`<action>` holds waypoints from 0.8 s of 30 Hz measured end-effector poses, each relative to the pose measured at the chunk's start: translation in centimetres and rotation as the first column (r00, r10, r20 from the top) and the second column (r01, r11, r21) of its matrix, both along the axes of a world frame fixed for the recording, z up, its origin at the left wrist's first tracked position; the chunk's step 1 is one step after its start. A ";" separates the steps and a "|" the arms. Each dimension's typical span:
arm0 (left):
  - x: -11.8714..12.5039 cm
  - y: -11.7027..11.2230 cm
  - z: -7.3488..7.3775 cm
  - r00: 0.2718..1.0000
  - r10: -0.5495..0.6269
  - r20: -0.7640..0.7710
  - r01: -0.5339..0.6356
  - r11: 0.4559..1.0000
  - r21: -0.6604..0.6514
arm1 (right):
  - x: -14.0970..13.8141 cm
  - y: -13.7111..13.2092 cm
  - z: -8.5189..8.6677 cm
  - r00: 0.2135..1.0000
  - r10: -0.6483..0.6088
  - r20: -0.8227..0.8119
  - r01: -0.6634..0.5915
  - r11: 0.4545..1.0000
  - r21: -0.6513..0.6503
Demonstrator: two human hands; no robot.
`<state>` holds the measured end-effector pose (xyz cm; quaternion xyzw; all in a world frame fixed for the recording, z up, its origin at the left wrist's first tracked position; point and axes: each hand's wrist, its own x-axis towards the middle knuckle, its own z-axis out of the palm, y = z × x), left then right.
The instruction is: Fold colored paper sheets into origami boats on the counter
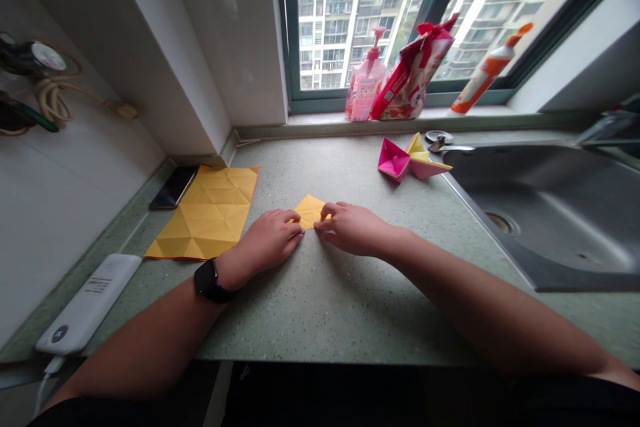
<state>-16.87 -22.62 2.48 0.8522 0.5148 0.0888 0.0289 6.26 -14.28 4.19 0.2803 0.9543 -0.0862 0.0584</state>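
Note:
A small folded piece of yellow paper lies on the speckled grey-green countertop. My left hand, with a black watch on its wrist, presses down on the paper's left corner with curled fingers. My right hand pinches the paper's right edge against the counter. Both hands touch the paper and nearly meet at its near corner.
A larger creased yellow sheet lies to the left, a black phone beside it. A white power bank sits near the front left edge. A pink-and-yellow folded paper figure stands beside the steel sink. Bottles and a bag line the windowsill.

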 end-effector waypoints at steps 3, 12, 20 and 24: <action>-0.3 0.0 0.3 0.999 0.039 -0.014 -0.039 0.999 0.004 | 0.0 0.0 0.0 1.000 0.006 -0.002 -0.006 1.000 0.003; -1.5 -0.4 1.7 0.991 0.114 -0.070 -0.117 0.992 -0.041 | 0.1 0.0 0.1 1.000 0.012 -0.001 -0.012 1.000 -0.005; -2.6 -0.8 2.1 0.985 0.157 -0.073 -0.163 0.983 -0.082 | 0.1 -0.2 0.2 1.000 0.006 0.018 -0.006 1.000 0.000; -3.3 -1.1 1.6 0.987 0.154 -0.038 -0.156 0.985 -0.079 | 0.1 -0.2 0.2 1.000 0.008 0.020 -0.008 1.000 0.006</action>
